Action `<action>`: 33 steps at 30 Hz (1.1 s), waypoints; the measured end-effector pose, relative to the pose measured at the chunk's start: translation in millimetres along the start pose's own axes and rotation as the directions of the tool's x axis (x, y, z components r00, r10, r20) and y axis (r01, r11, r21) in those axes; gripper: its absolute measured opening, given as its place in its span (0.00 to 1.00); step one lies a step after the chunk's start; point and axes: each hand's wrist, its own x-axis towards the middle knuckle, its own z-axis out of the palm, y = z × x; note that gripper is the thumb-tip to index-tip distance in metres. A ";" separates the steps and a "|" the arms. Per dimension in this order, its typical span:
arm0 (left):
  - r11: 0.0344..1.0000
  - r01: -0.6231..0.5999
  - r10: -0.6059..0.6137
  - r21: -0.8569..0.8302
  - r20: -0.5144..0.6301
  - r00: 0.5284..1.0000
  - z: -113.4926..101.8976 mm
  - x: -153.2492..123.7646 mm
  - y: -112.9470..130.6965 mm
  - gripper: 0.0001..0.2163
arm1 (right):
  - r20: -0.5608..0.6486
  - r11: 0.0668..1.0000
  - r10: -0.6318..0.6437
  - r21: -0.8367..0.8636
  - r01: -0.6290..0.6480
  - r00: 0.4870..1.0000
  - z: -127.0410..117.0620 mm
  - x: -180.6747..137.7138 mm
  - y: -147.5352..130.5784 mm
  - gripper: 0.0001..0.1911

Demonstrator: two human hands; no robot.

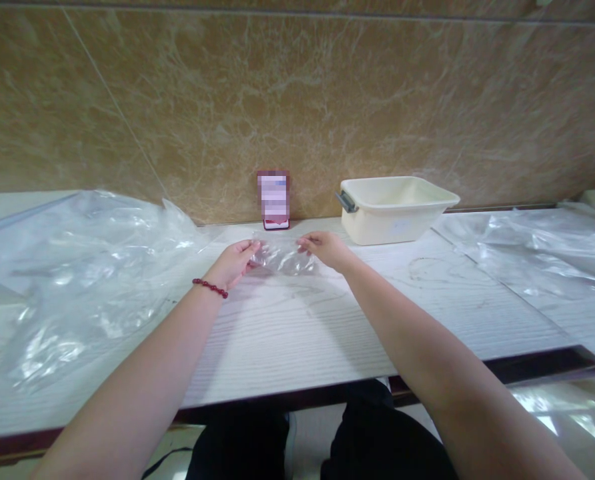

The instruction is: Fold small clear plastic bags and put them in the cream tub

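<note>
The left hand (235,263) pinched one end of a small piece of clear plastic (282,259) between thumb and fingers, a dark red beaded bracelet (210,288) circling its wrist. The right hand (325,248) had its bent fingers at the plastic's other end; whether they gripped it could not be told. The small piece thus lay between the two hands, low over the white table (287,340). Just beyond them, a phone (276,200) leaned upright against the brown wall (297,100). Beyond and to the right of the right hand stood a cream tub (390,227) with a gray handle (346,201). Larger clear sheeting (92,273) spread left of the left hand, and more plastic (552,250) lay far right of the right.
</note>
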 end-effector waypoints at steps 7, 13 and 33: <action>0.995 -0.105 0.103 0.002 -0.167 0.980 -3.4 2.7 3.8 0.11 | -0.324 0.992 0.063 -0.087 -0.096 0.944 -1.6 3.0 3.9 0.13; 0.886 -0.318 0.412 0.337 -0.258 0.874 5.0 -1.5 1.0 0.15 | 0.179 0.671 0.365 0.630 -0.391 0.914 10.2 -5.3 -17.9 0.20; 0.704 -0.562 0.411 0.433 0.397 0.821 31.0 -30.2 16.5 0.23 | 0.355 0.246 0.194 0.885 -0.395 0.915 13.1 -9.6 -20.2 0.11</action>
